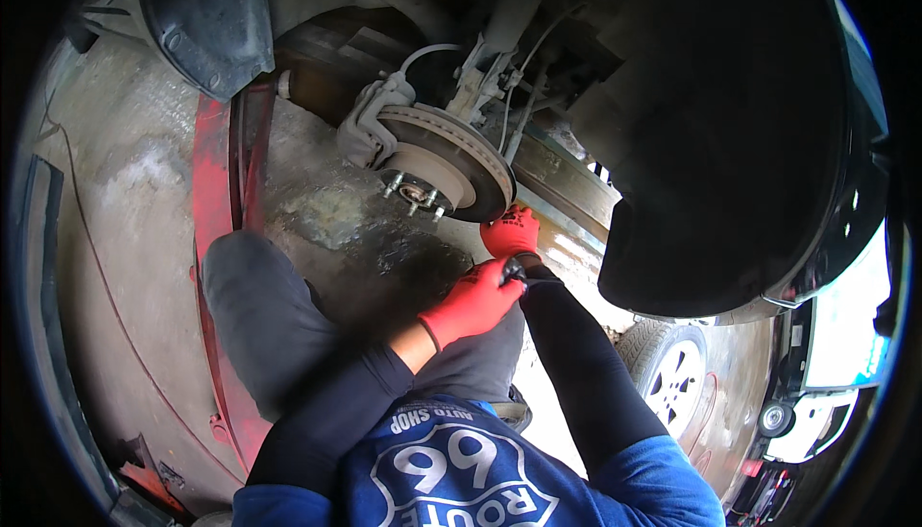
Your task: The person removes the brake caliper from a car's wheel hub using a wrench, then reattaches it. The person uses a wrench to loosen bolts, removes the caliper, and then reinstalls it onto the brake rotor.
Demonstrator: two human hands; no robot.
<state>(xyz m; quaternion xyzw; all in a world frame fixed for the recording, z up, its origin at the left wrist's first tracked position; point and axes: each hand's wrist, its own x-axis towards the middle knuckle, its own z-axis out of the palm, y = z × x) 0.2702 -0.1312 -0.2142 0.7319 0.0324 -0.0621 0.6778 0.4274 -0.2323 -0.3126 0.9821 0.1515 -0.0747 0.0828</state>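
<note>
Because the car body (730,124) hangs raised over the concrete floor (125,201), with its wheel off, I crouch low beside the open wheel arch and the bare hub sits right in front of me. The red lift arm (213,191) runs along the floor on my left, from under the chassis back past my knee (252,311), which I judge is what carries the car at this height. A removed wheel (672,373) lies flat on the floor at my right, out of my reach path.

The brake disc (451,157) faces me at a tilt, its studs pointing down toward my hands, with the grey caliper (370,119) clamped over its upper left edge. Both my arms reach forward from the lower edge, in black sleeves and red gloves.

My right hand (511,231) is raised just under the lower right edge of the disc, fingers curled; whether it grips anything I cannot tell. My left hand (473,301) lies just beside the right wrist, fingers pinched together on the black wrist strap (516,268) there, as if tugging the cuff snug so the glove stays put near the disc.
</note>
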